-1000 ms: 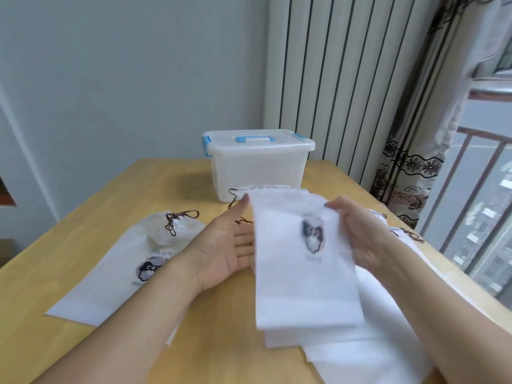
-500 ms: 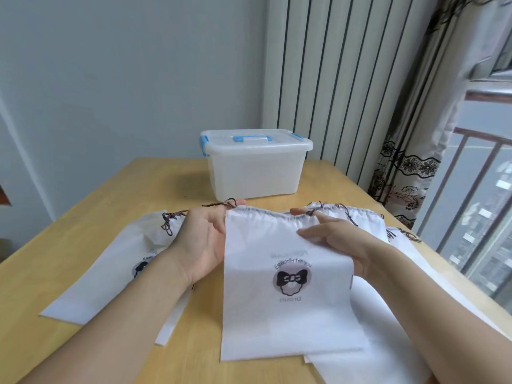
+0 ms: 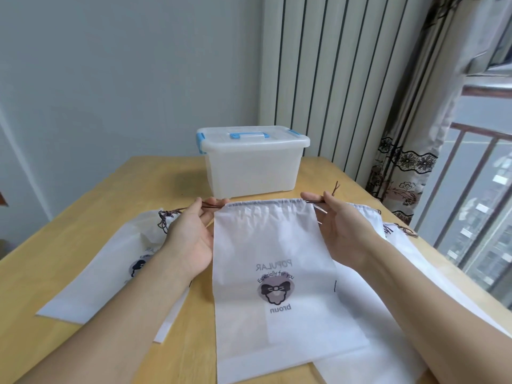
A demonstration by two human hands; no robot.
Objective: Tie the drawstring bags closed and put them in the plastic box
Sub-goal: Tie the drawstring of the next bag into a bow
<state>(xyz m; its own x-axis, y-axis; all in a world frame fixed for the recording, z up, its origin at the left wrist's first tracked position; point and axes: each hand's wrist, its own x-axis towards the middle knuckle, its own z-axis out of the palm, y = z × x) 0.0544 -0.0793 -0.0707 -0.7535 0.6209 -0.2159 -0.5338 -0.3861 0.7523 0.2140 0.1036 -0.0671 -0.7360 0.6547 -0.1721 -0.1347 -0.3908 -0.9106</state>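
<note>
- Bag in work (image 3: 274, 270): white drawstring bag lying flat on the wooden table (image 3: 116, 195), mouth toward the plastic box (image 3: 250, 162), print facing up. It lies between the two hands, overlapping the pile on the right.
- Left hand (image 3: 191, 239): palm turned inward, fingertips pinching the brown cord (image 3: 210, 206) where it leaves the left corner of the bag's mouth. Other fingers loosely extended.
- Right hand (image 3: 343, 234): mirror posture, thumb and forefinger pinching the cord at the right corner; its loose knotted end sticks up past the fingers.
- Mouth of the bag shows only slight gathering, so I judge cinching has barely begun and no knot is tied.
- Risk: uneven pull. If one hand draws harder, the thin bag may skid sideways on the smooth table instead of gathering.
- Risk: slip. The cord is thin and held only at the fingertips; a sharp tug could free it.
- Risk: snagging. The bag rests partly on the right-hand pile, so dragging it could pull those bags along or catch their cords.
- Risk: the box. Its lid sits on with blue latches (image 3: 200, 139) at the sides; whether they are clipped I cannot tell. It will need opening before any bag goes in, and both hands are busy.
- Count: plastic box, one. Bag with bunched cord on the left (image 3: 110, 261), one, possibly another sheet beneath. Bags on the right (image 3: 368, 217), at least two by their mouths; exact number hidden by overlap. Bag in work, one.
</note>
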